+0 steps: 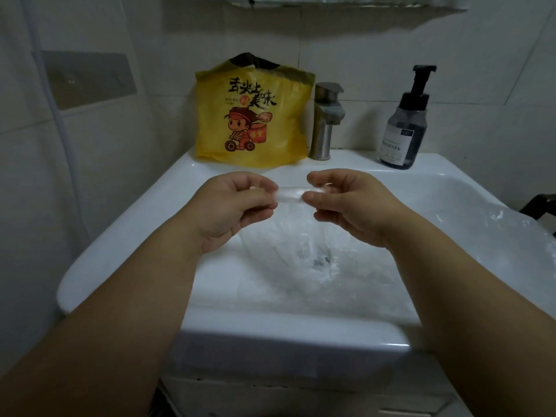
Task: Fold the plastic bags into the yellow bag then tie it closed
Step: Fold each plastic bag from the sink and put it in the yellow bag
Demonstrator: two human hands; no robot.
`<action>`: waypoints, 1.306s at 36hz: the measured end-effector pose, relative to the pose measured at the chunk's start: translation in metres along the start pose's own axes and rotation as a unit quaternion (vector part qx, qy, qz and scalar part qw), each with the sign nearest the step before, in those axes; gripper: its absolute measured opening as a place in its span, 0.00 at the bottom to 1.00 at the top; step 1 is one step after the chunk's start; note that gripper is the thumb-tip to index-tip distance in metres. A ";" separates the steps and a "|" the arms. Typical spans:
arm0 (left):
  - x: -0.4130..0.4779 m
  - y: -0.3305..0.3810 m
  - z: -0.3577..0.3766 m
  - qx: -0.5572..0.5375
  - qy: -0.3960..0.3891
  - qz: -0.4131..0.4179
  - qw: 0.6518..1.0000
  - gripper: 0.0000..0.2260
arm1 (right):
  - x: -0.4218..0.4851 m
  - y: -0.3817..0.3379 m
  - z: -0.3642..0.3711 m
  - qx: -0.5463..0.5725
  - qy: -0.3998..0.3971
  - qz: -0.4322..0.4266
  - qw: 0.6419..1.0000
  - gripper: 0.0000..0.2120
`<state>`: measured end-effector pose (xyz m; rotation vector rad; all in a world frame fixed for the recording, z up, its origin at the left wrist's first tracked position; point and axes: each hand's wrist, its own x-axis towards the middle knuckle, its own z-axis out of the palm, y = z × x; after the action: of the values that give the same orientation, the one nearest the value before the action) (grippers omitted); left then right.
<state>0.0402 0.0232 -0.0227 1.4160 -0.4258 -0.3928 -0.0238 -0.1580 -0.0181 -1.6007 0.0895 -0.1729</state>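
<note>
The yellow bag (255, 115) with a cartoon print stands upright on the back ledge of the white sink (126, 236), its dark handles at the top. A clear plastic bag (290, 195) hangs over the basin. My left hand (231, 206) pinches its upper edge on the left. My right hand (352, 203) pinches the same edge on the right, so a narrow band of plastic stretches between the two hands. The rest of the clear bag drapes down into the basin.
A metal faucet (326, 121) stands right of the yellow bag. A dark pump bottle (404, 124) sits at the back right of the ledge. More clear plastic (517, 230) lies on the sink's right rim. Tiled walls close in behind and at left.
</note>
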 end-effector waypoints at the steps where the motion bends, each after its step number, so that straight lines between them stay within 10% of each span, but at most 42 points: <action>1: 0.001 -0.001 0.000 0.001 0.003 0.001 1.000 0.07 | 0.000 0.000 0.000 -0.020 -0.005 0.007 1.000 0.11; 12: 0.007 0.002 0.002 -0.152 0.008 0.024 0.988 0.04 | -0.004 0.003 0.018 -0.088 0.000 -0.034 0.996 0.10; 16: 0.003 -0.009 0.008 0.019 -0.089 -0.059 0.994 0.37 | -0.004 0.008 0.028 -0.071 -0.004 -0.065 0.995 0.09; 19: 0.000 -0.015 0.020 0.149 -0.122 -0.047 0.980 0.30 | -0.006 0.011 0.034 -0.106 -0.042 -0.068 0.991 0.06; 35: 0.009 -0.008 0.009 0.060 0.170 0.078 0.981 0.14 | -0.003 0.006 0.024 -0.067 -0.068 0.003 0.995 0.07; 47: -0.009 0.007 0.006 0.092 0.130 0.096 0.983 0.12 | -0.013 -0.012 0.011 -0.027 -0.101 0.060 0.993 0.07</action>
<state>0.0297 0.0237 -0.0151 1.5652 -0.3872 -0.0104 -0.0358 -0.1443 -0.0073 -1.6528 0.0323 0.0858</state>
